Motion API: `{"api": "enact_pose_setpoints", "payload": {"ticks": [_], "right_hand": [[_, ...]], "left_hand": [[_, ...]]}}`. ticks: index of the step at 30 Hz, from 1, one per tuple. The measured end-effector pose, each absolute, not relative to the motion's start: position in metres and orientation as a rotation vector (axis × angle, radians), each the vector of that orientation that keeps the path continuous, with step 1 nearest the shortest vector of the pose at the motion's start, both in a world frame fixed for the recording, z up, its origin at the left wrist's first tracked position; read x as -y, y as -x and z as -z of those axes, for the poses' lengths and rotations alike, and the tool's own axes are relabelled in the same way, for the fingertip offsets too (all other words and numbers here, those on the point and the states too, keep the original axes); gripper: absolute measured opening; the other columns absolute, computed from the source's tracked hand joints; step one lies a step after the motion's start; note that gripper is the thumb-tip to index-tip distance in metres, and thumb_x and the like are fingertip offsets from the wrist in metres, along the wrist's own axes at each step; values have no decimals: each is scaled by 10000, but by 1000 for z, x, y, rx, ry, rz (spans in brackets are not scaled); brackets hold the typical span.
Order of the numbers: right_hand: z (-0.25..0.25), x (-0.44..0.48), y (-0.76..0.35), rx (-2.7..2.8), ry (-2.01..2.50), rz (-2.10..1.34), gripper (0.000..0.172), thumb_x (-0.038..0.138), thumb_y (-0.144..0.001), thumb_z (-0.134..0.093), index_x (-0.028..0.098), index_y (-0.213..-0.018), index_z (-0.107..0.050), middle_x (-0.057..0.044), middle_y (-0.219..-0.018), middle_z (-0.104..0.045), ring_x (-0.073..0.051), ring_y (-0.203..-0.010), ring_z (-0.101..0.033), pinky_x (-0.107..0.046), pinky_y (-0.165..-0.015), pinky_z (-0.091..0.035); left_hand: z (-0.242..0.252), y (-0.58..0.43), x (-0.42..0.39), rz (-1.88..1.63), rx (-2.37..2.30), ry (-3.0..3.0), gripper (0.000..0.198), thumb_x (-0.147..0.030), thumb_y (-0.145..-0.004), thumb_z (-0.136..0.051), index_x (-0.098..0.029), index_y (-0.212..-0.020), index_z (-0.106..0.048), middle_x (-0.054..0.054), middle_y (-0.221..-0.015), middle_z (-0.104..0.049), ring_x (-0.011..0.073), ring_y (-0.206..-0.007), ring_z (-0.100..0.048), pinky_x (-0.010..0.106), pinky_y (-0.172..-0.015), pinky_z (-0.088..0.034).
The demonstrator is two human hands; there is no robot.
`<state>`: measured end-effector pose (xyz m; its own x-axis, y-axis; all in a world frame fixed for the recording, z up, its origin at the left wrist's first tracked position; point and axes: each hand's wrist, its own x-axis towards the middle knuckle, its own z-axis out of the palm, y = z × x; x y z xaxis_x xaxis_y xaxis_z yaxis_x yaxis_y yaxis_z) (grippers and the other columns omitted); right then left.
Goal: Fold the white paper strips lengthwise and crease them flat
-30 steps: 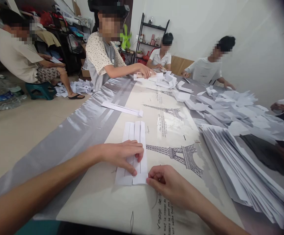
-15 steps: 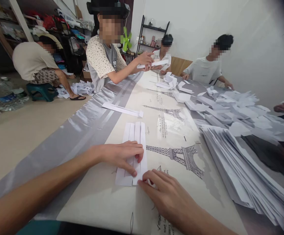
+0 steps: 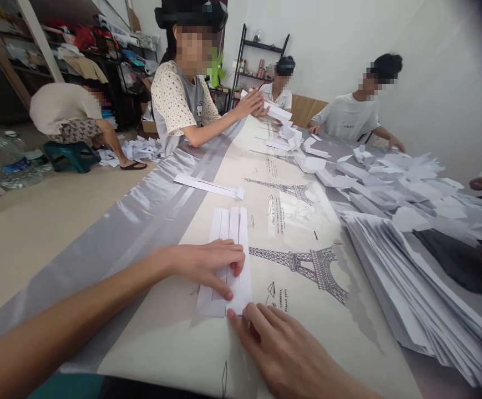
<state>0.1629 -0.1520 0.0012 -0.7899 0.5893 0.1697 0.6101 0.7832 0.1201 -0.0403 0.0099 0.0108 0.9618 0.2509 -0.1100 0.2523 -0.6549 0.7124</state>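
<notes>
A white sheet folded into long narrow panels (image 3: 230, 227) lies lengthwise in front of me on the printed tablecloth. My left hand (image 3: 211, 266) holds it down from above, its fingers close together and bent at the tips, the thumb pressing near the lower end. At the near edge, my right hand (image 3: 274, 343) has its thumb on the paper's bottom edge and its curled fingers at the lower right corner. Part of the panels is hidden beneath my left hand. Just beyond lies a folded paper strip (image 3: 207, 187) with a small raised end.
To the right lies a thick stack of white paper (image 3: 415, 293), with a heap of folded pieces (image 3: 411, 177) behind it. A co-worker (image 3: 186, 105) at the left edge holds a paper strip (image 3: 278, 111). Other people sit farther back; one bends over a paper pile (image 3: 136, 149) on the floor.
My right hand has shifted slightly down and left along the paper's bottom edge. My left hand stays put. The nearest co-worker's hands have moved with their paper strip.
</notes>
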Motion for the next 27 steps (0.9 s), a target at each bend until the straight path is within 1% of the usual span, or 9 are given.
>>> {"api": "enact_pose_setpoints", "payload": {"ticks": [2,5,8,14,18,21,23,25,27], "right_hand": [[1,156,-160,2858,1022,316,506,77,-798,-563,0,-1296,-604,-167,-936,-703,-211,-641,-610,-318,-531,-504],[5,163,-155,2865,1088,451,581,80,-746,-550,-28,-1316,-591,-228,-1018,-718,-160,-492,-544,-303,-398,-399],[5,167,-157,2882,1113,478,578,87,-757,-531,-16,-1323,-590,-227,-1032,-724,-134,-433,-498,-298,-354,-331],[12,178,-165,2870,1146,488,452,96,-816,-522,-19,-1236,-642,-290,-1184,-699,-103,-407,-513,-280,-370,-346],[18,180,-164,2793,1144,504,450,68,-796,-503,-26,-1210,-654,-292,-1171,-711,-118,-415,-561,-277,-375,-372],[14,169,-166,2709,1167,413,500,32,-733,-479,-17,-1194,-666,-207,-1044,-767,-153,-447,-617,-296,-373,-401],[10,160,-169,2680,1205,302,517,12,-722,-469,43,-1194,-679,-134,-1007,-777,-156,-466,-628,-298,-381,-422],[7,156,-172,2713,1204,269,535,-10,-713,-458,80,-1187,-688,-127,-1129,-758,-154,-500,-646,-300,-413,-464],[6,157,-174,2788,1173,345,572,-16,-691,-453,51,-1212,-679,-177,-1281,-699,-157,-512,-657,-308,-426,-485]], "left_hand": [[-9,41,-11,0,-341,-2313,318,-467,-880,-683,-227,-912,-478,21,-1006,-527,236,-1015,-443,341,-837,-380],[-7,41,-11,-1,-329,-2323,315,-462,-878,-686,-228,-917,-479,20,-1012,-528,235,-1016,-442,340,-843,-378],[-8,40,-12,-9,-323,-2330,311,-464,-885,-676,-225,-913,-480,24,-1007,-528,237,-1009,-441,343,-850,-371],[-10,40,-12,16,-341,-2323,335,-457,-861,-709,-224,-910,-475,18,-1006,-523,237,-1012,-436,336,-843,-363],[-10,40,-11,2,-342,-2327,323,-459,-871,-696,-223,-904,-478,16,-995,-527,235,-1011,-440,337,-849,-364],[-10,40,-11,-2,-339,-2324,332,-481,-875,-688,-224,-904,-481,18,-992,-531,234,-1005,-444,333,-842,-366],[-9,40,-11,-7,-337,-2324,335,-493,-876,-684,-224,-906,-486,21,-996,-536,234,-1003,-445,330,-837,-367],[-8,40,-11,-16,-337,-2326,334,-497,-876,-682,-225,-909,-493,22,-998,-540,234,-1000,-445,330,-836,-369],[-8,40,-11,-16,-336,-2327,328,-494,-879,-679,-225,-912,-496,22,-999,-540,234,-999,-445,332,-836,-372]]}}
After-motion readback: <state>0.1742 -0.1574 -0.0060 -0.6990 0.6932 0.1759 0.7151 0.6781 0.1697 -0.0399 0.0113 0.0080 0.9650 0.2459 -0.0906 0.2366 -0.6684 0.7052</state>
